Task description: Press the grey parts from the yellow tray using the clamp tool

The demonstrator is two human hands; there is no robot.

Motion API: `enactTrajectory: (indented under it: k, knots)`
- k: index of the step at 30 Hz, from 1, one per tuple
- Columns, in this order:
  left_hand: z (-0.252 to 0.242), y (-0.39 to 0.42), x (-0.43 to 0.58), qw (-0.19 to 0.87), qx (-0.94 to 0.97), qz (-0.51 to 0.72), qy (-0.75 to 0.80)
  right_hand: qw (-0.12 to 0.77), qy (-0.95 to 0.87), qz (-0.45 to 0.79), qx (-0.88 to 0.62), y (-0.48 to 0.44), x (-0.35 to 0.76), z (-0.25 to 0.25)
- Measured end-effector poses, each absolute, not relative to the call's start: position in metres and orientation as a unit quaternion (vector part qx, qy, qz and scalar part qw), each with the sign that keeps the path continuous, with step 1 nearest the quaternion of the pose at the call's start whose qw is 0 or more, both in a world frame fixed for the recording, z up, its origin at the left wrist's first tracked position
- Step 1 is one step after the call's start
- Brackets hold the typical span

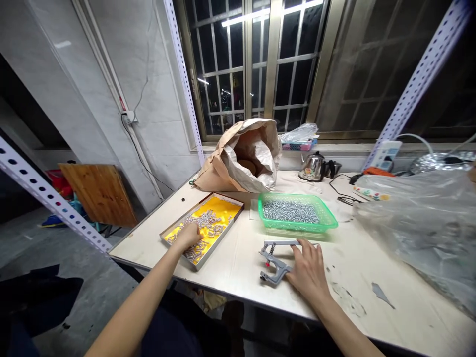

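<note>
My left hand (pixel 190 235) reaches down into a shallow tray (pixel 220 246) lined in yellow. Its fingers are closed among small metal cylinders (pixel 208 218), and whatever they pinch is hidden. My right hand (pixel 309 267) is wrapped round the handles of a grey hand press (pixel 274 267), a plier-like tool with a spring and a small red part at its open jaw. The tool is held low over the table, its jaw facing left. Behind it stands a green plastic basket (pixel 327 224) holding many small grey metal pieces (pixel 292 212).
An open paper sack (pixel 219 171) lies at the table's back. A metal kettle (pixel 312 166) stands behind the basket. Clear plastic bags (pixel 427 218) cover the right side, near cables. A flat grey, pointed piece (pixel 382 294) lies on the table (pixel 238 265) at right.
</note>
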State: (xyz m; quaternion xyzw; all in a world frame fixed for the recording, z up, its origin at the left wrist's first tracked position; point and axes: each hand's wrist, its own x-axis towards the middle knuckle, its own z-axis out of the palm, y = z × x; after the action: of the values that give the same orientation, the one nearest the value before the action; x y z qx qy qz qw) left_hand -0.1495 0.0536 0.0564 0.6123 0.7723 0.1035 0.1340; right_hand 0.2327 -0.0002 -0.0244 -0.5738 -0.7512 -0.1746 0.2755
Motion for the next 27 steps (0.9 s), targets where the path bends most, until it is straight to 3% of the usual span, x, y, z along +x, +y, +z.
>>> enactTrajectory:
  k: [4,7,10,12,14,21,27]
  knots:
    - [0.052,0.047,-0.143,0.117,0.619,0.122,0.767,0.264,-0.752,-0.193,-0.573,-0.002,0.232,-0.021]
    - [0.056,0.032,-0.124,0.120,0.617,0.235,0.741,0.236,-0.753,-0.194,-0.583,-0.006,0.231,-0.012]
    - [0.052,0.009,-0.081,0.287,0.569,0.411,0.651,0.213,-0.760,-0.198,-0.582,-0.009,0.231,0.002]
    - [0.043,-0.006,-0.045,0.427,0.516,0.452,0.589,0.201,-0.768,-0.207,-0.571,-0.010,0.230,0.011]
    - [0.030,-0.016,-0.013,0.504,0.476,0.463,0.553,0.187,-0.777,-0.217,-0.560,-0.010,0.228,0.019]
    - [-0.007,-0.018,0.033,0.511,0.436,0.552,0.493,0.156,-0.781,-0.234,-0.557,-0.014,0.223,0.030]
    - [-0.005,-0.021,0.038,0.532,0.444,0.517,0.503,0.151,-0.762,-0.254,-0.576,-0.017,0.219,0.022]
